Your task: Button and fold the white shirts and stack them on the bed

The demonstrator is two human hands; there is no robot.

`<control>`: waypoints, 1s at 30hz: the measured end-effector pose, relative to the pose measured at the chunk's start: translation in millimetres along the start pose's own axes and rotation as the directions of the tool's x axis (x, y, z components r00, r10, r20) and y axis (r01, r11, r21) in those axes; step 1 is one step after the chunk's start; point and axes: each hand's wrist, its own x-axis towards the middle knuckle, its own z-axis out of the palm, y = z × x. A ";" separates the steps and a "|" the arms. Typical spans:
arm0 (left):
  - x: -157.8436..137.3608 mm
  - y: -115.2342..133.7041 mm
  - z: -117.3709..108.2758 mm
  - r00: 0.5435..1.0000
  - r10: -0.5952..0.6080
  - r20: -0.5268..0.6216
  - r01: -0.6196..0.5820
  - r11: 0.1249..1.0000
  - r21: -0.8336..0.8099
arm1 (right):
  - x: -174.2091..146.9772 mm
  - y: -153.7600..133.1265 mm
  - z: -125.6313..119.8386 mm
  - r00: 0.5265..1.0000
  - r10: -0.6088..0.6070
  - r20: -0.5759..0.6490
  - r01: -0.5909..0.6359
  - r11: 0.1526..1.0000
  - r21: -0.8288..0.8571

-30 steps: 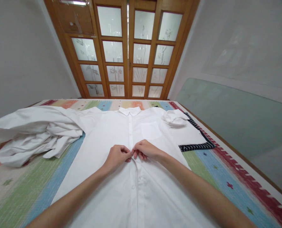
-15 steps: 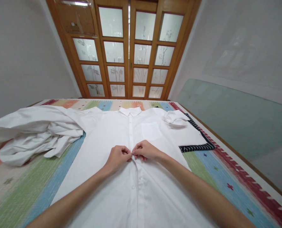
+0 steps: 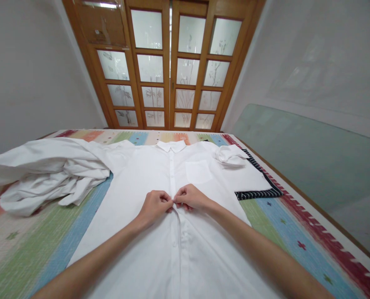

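A white shirt point(image 3: 141, 172) is lying on a colorful striped cloth point(image 3: 44, 245). The left hand point(image 3: 155, 205) and the right hand point(image 3: 191, 197) are pinching its front strip in the middle, fingertips close together.

Pinch point at placket: covered by fingertips of left hand point(image 3: 155, 203) and right hand point(image 3: 191, 197); whether a button lies between, cannot tell. White shirt point(image 3: 138, 178): lower end cut off by bottom edge, as are both forearms. Crumpled white cloth point(image 3: 54, 166): runs out past left edge. Black striped cloth point(image 3: 258, 194): extent beneath white fabric hidden. Wooden doors point(image 3: 166, 29): tops out of frame. Mark on cardboard point(image 3: 113, 25): too small to read
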 end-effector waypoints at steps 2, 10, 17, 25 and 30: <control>0.7 -0.8 -0.1 1.000 -0.007 0.011 0.007 1.000 -0.017 | 0.9 2.5 1.0 1.000 -0.031 -0.008 0.030 0.999 -0.035; 1.1 0.9 -0.7 0.997 -0.054 0.050 0.057 0.997 -0.044 | 0.2 2.1 7.3 0.993 -0.062 -0.098 0.049 0.991 -0.125; -3.9 11.7 -5.8 0.998 -0.029 0.052 0.021 0.989 0.146 | -0.1 1.2 9.3 0.989 -0.074 -0.127 0.052 0.984 -0.172; -4.7 9.4 -1.3 0.993 -0.076 0.093 0.059 0.984 0.171 | -0.5 1.4 10.0 0.988 -0.070 -0.138 0.045 0.984 -0.175; -5.0 11.0 0.6 0.995 -0.074 0.061 0.061 0.978 0.199 | 0.6 1.4 9.9 0.985 -0.088 -0.149 0.054 0.975 -0.217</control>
